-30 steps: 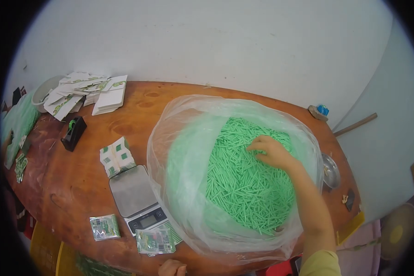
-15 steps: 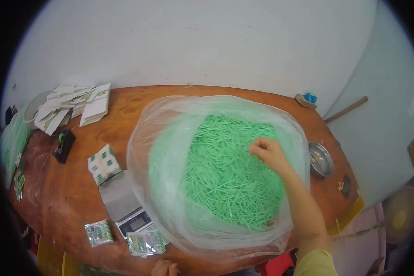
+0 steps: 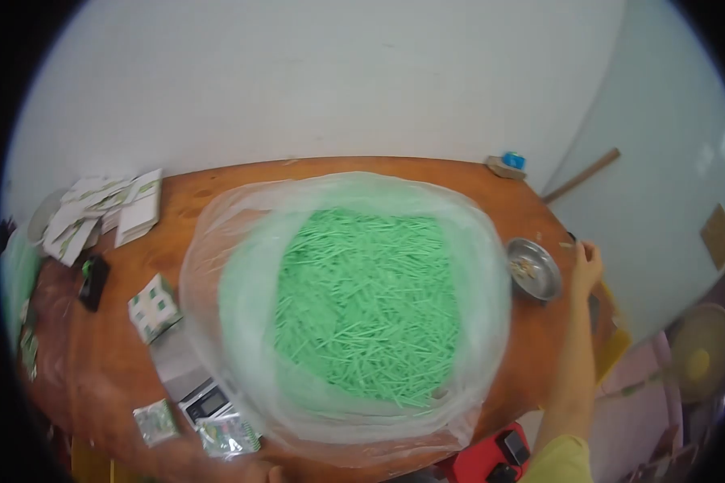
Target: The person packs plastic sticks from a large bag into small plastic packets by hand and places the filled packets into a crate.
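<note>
A large clear plastic bag [image 3: 483, 306] stands open, filled with green sticks [image 3: 370, 306]. To its right lies a metal bowl [image 3: 546, 278] with small pale bits inside. My right hand [image 3: 588, 264] is beyond the bowl at the table's right edge, its fingers bent together; whether it holds something I cannot make out. Only a small part of my left hand [image 3: 266, 472] shows at the bottom edge, its fingers hidden. Near it are shiny packets [image 3: 227, 435], a digital scale [image 3: 208, 400] and another packet [image 3: 155, 423].
White printed cards [image 3: 105, 209] are piled at the back left, with a black tape dispenser [image 3: 93, 282] below. A banded stack of cards [image 3: 155, 309] touches the scale. A blue item [image 3: 513, 160] sits at the back right. A red object [image 3: 483, 457] is at the front.
My right hand has left the green sticks and moved right, past the metal bowl. My left hand has slipped mostly out of view. The whole view has turned rightward.
</note>
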